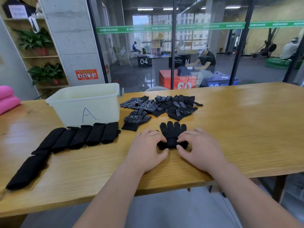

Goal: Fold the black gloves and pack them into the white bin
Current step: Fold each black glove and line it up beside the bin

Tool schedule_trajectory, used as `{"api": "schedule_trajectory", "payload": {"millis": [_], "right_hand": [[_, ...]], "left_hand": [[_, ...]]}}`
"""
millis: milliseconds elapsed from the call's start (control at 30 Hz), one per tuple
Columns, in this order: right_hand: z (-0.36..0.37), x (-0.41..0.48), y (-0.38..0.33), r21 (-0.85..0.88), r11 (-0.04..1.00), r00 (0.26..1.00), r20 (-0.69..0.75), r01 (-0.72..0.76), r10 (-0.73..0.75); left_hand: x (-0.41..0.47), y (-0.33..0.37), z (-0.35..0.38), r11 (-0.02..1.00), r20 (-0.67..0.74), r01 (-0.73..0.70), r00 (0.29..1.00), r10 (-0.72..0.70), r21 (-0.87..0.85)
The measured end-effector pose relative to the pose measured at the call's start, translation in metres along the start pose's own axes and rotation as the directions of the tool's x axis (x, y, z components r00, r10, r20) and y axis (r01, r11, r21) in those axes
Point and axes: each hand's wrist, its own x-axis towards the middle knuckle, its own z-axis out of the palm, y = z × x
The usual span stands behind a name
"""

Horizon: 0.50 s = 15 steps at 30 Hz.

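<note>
A black glove (173, 131) lies flat on the wooden table (246, 129), fingers pointing away from me, its cuff end rolled up. My left hand (148, 147) and my right hand (199, 145) both pinch that roll from either side. A pile of loose dotted black gloves (164, 106) sits behind it, with one more glove (136, 120) lying apart to the left. Several folded black gloves (85, 137) lie in a row before the white bin (85, 104), which is marked "A". One longer black bundle (28, 171) lies near the left front edge.
Pink cushions (6, 99) sit at the table's far left. A glass wall runs behind the table, with people seated beyond it. A shelf with plants (41, 46) stands at the back left. The table's front edge is just below my wrists.
</note>
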Motion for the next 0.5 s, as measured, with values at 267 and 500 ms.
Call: {"api": "schedule_trajectory", "payload": {"millis": [267, 500], "right_hand": [[-0.004, 0.001, 0.004, 0.122, 0.988, 0.991, 0.109, -0.091, 0.078], [-0.006, 0.002, 0.012, 0.415, 0.872, 0.965, 0.155, -0.258, 0.212]], "left_hand": [[0.000, -0.005, -0.003, 0.991, 0.002, 0.061, 0.998, -0.061, -0.115], [0.000, -0.005, -0.005, 0.965, 0.026, 0.122, 0.993, -0.119, -0.233]]}}
